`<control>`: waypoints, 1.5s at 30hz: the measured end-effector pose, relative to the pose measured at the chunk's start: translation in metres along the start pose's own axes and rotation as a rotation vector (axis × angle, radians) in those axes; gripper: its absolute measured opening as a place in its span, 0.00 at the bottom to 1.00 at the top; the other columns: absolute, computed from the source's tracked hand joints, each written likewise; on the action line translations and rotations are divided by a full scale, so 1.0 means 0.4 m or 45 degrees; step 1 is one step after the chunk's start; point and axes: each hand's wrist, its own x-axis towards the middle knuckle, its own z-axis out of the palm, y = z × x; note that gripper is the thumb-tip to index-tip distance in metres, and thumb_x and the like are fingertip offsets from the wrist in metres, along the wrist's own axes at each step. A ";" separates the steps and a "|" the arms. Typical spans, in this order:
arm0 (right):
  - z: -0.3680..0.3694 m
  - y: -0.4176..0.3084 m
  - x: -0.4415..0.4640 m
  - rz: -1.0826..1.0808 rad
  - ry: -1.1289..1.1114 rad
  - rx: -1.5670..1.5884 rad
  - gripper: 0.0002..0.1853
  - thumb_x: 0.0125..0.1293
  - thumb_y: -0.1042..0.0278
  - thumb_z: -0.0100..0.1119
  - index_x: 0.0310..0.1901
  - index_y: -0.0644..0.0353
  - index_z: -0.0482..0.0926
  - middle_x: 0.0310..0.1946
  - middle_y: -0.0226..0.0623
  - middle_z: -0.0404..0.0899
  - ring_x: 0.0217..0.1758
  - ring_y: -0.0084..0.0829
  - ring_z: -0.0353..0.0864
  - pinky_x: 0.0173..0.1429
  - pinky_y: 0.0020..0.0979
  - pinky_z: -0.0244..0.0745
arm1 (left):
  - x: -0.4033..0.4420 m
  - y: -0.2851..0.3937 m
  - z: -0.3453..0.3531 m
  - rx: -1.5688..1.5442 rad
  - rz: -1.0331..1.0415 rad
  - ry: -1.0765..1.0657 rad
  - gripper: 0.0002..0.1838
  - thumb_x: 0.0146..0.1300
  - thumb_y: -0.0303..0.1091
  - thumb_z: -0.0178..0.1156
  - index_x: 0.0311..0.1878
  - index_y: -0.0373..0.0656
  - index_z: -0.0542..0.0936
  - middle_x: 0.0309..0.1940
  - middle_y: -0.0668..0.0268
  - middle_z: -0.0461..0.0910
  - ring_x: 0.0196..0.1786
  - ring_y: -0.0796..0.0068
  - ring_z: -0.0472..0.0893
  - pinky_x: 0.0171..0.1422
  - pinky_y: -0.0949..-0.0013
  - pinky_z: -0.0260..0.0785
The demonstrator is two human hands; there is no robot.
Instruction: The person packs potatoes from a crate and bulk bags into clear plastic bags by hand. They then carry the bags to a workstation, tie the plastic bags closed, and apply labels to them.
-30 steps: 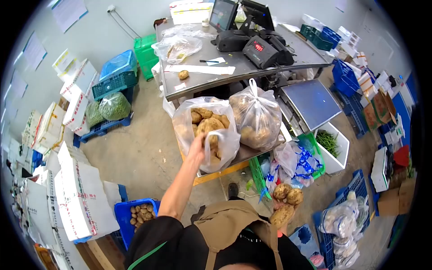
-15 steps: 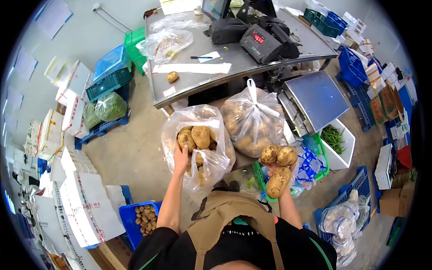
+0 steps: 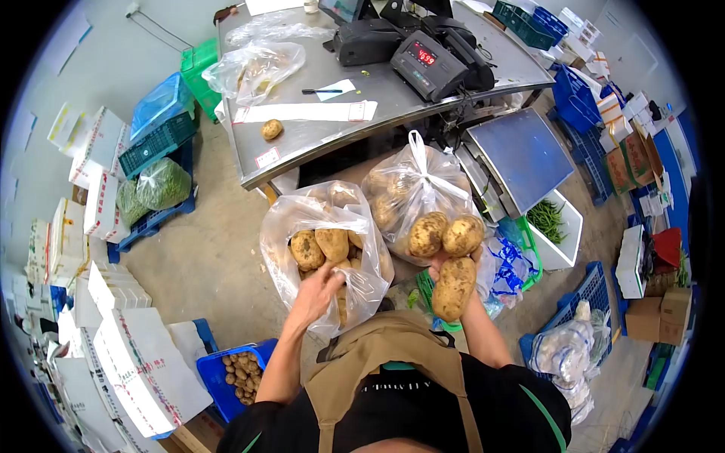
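An open clear plastic bag (image 3: pixel 283 219) of potatoes sits in front of me, its mouth facing up. My left hand (image 3: pixel 317 294) is at the near edge of that mouth, fingers bent together on the film close to the potatoes (image 3: pixel 331 244). My right hand (image 3: pixel 474 311) cradles three large, soil-marked potatoes (image 3: pixel 454 288), which hide most of its fingers. Behind them stands a second plastic bag (image 3: pixel 393 177) full of potatoes, knotted at the top.
A metal table (image 3: pixel 302 140) carries a lit scale display (image 3: pixel 425 59), a loose potato (image 3: pixel 272 129) and a pen (image 3: pixel 319 91). The weighing platform (image 3: pixel 519 161) is at right, beside a white box of green peppers (image 3: pixel 547 220). A blue crate (image 3: pixel 211 370) of small potatoes stands low left.
My left hand has moved right, from the potatoes at the bag's left side to its near edge. My right hand has shifted slightly with its three potatoes. The display reading has changed.
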 end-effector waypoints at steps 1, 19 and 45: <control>0.000 0.008 0.020 0.023 -0.007 -0.009 0.42 0.54 0.36 0.67 0.65 0.52 0.68 0.65 0.43 0.67 0.70 0.54 0.61 0.44 0.50 0.82 | -0.011 0.006 0.002 0.047 -0.019 -0.111 0.32 0.63 0.47 0.62 0.62 0.32 0.71 0.42 0.46 0.82 0.46 0.56 0.83 0.51 0.61 0.72; 0.013 0.158 0.194 0.321 -0.092 0.048 0.42 0.56 0.33 0.62 0.64 0.57 0.71 0.57 0.51 0.75 0.45 0.59 0.80 0.36 0.53 0.81 | -0.101 0.064 -0.062 0.055 -0.008 0.099 0.17 0.62 0.36 0.63 0.50 0.35 0.80 0.24 0.60 0.79 0.28 0.77 0.76 0.35 0.72 0.70; -0.084 -0.156 -0.073 -0.056 0.121 0.314 0.49 0.54 0.35 0.66 0.71 0.54 0.57 0.69 0.54 0.58 0.69 0.71 0.56 0.45 0.54 0.83 | 0.626 0.234 0.405 0.735 0.770 0.321 0.10 0.55 0.33 0.63 0.39 0.40 0.84 0.37 0.53 0.81 0.44 0.54 0.80 0.46 0.56 0.73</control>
